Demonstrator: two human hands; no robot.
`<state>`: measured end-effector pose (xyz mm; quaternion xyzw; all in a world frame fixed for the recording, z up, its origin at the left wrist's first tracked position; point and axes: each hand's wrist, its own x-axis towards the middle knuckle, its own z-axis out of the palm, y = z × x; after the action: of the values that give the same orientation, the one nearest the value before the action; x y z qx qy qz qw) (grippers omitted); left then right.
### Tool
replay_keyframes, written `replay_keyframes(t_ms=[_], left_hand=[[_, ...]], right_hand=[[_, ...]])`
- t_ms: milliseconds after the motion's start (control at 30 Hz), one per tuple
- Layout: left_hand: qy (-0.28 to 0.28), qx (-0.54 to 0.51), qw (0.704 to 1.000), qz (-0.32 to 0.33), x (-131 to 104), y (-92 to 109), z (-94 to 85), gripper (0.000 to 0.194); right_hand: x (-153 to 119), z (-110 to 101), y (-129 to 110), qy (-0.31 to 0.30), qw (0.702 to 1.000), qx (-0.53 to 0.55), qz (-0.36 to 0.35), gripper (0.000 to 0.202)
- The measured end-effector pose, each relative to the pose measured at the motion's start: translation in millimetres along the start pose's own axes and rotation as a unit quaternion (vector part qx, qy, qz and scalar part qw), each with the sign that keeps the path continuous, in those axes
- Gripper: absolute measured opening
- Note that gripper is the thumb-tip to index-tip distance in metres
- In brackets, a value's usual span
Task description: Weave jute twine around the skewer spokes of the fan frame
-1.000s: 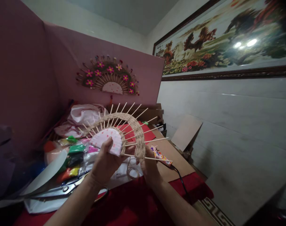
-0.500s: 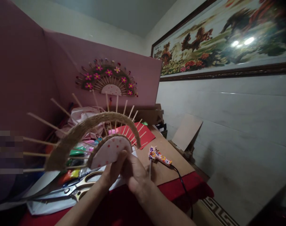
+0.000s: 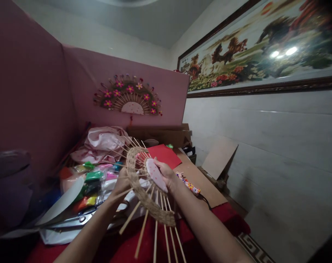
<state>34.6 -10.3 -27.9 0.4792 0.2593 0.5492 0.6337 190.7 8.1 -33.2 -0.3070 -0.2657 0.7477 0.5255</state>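
A handmade fan (image 3: 140, 186), tilted on its side, is between my hands. It has a curved band of twisted tan cord, bare wooden sticks fanning out past it and a white half-round centre (image 3: 155, 174) with red dots. My right hand (image 3: 167, 175) grips this centre at its straight edge, thumb on the front face. My left hand (image 3: 122, 180) is at the cord band on the far left side, its fingers wrapped behind and mostly hidden by band and sticks. Large scissors (image 3: 82, 219) lie below my left forearm. A flower-patterned glue gun (image 3: 189, 184) lies right of my right hand.
A finished fan with pink flowers (image 3: 130, 93) hangs on the pink panel (image 3: 171, 91). Coloured clay packets (image 3: 94, 176) and crumpled pink cloth (image 3: 108, 140) lie at the left. Red paper (image 3: 166, 155) is on the brown board (image 3: 209, 197), over a red tablecloth (image 3: 231, 219).
The fan has swung from standing upright to lying on its side, sticks now pointing left and down towards me. My left hand has moved from the centre to the cord band.
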Motion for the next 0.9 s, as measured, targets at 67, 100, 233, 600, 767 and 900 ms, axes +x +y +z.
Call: replay_keyframes(t_ms=[67, 100, 233, 600, 767, 900], left_hand=[[0.037, 0.07, 0.994, 0.073, 4.6, 0.2, -6.9, 0.037], [0.046, 0.079, 0.993, 0.079, 6.8, -0.2, -11.0, 0.031], [0.06, 0.076, 0.993, 0.063, 13.3, -2.2, -26.2, 0.018], [0.06, 0.069, 0.994, 0.053, 21.3, -4.1, -37.6, 0.025], [0.058, 0.09, 0.994, 0.036, 18.7, 5.9, -39.4, 0.024], [0.052, 0.114, 0.991, 0.047, 16.3, 13.4, -43.6, 0.022]], right_hand=[[-1.2, -4.5, -2.7, -0.025, 0.999, -0.031, 0.004, 0.035], [-1.8, -7.2, -2.1, -0.037, 0.998, -0.046, -0.001, 0.034], [-1.6, -19.2, 10.1, -0.063, 0.99, -0.106, -0.069, 0.035], [-14.6, -35.0, 13.5, -0.101, 0.98, -0.132, -0.112, 0.037], [-19.5, -33.1, 13.7, -0.121, 0.981, -0.126, -0.089, 0.033], [-20.2, -33.3, 15.7, -0.123, 0.979, -0.139, -0.087, 0.031]])
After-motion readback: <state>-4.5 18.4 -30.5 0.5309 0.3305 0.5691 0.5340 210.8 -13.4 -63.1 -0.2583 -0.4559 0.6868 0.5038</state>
